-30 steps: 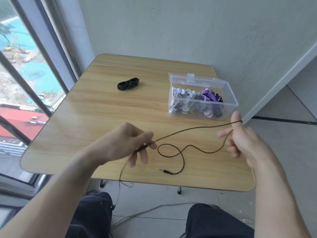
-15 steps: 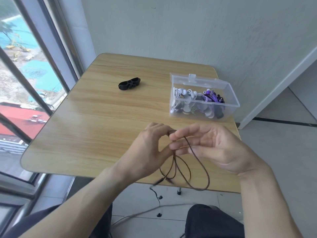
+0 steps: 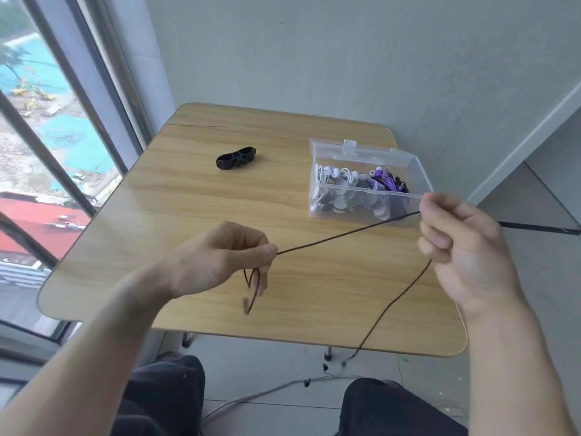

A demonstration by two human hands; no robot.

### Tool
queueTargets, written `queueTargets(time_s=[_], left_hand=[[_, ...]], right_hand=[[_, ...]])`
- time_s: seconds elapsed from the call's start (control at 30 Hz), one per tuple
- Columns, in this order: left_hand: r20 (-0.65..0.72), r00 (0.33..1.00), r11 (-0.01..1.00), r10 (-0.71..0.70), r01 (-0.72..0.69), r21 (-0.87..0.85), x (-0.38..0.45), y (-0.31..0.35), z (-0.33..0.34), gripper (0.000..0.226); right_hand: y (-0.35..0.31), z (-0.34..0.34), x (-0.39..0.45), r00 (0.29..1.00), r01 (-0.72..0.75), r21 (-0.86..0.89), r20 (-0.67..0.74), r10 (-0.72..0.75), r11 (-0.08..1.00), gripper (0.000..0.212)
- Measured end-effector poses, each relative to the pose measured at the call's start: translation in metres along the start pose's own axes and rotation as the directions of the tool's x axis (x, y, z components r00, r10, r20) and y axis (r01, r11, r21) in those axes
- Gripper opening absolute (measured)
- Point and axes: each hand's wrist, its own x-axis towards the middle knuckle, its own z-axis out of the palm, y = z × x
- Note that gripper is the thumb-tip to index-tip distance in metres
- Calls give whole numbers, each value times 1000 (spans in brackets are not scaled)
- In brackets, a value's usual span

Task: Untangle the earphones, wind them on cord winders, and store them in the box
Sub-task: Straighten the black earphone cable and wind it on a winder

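While the left hand (image 3: 220, 259) and right hand (image 3: 462, 243) each pinch the dark earphone cord (image 3: 345, 236) tight, a black cord winder (image 3: 235, 158) lies left of the clear box (image 3: 415, 166).

Left hand (image 3: 220, 256), right hand (image 3: 462, 243) pinched, apart

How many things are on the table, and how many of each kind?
Clear box of earphones: 1
Black cord winder: 1
Total: 2
The dark earphone cord is held above the table by both hands, so it is not counted.
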Motion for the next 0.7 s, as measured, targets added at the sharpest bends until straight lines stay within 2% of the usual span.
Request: queueTargets(time_s=[0.1,0.2,0.27,0.33,0.37,0.4,0.43,0.47,0.5,0.53,0.6,0.63,0.7], left_hand=[[5,1000,1000,4,-4,18,-4,2,-5,50],[-53,998,1000,-24,24,4,-5,5,-5,58],[-97,994,998,-52,50,-26,-2,3,-4,60],[-154,986,998,-68,66,-18,1,0,1,55],[-179,981,997,-71,68,-22,3,-2,4,52],[-194,978,997,-70,65,-33,5,-4,8,52],[-201,978,998,-59,57,-17,7,-5,13,52],[-208,977,999,-38,43,20,9,-5,18,52],[-213,977,997,-11,27,71,10,-4,23,53],[-221,975,994,10,15,110,12,-2,27,53],[-247,968,988,49,-10,156,14,-1,33,44],[-260,963,982,66,-16,191,14,-1,34,39],[-286,954,963,87,-7,269,14,-3,34,33]], right_hand=[[5,-7,4,968,102,-274,-195,-159,956,11],[13,-10,9,923,99,-446,-294,-250,890,7],[20,-14,12,924,26,-569,-300,-237,822,5],[26,-14,12,935,-43,-766,-257,-243,642,12],[29,-10,10,935,-25,-845,-209,-287,534,13],[32,0,6,930,41,-875,-143,-338,483,13],[34,12,0,928,133,-861,-66,-367,490,14],[35,27,-8,938,224,-803,25,-345,552,16],[35,43,-17,955,280,-710,137,-264,646,20],[36,59,-26,952,281,-602,275,-136,747,26],[44,79,-39,874,180,-501,477,97,847,28],[47,85,-42,849,143,-501,505,154,854,26],[48,86,-39,861,132,-524,481,165,841,20]])
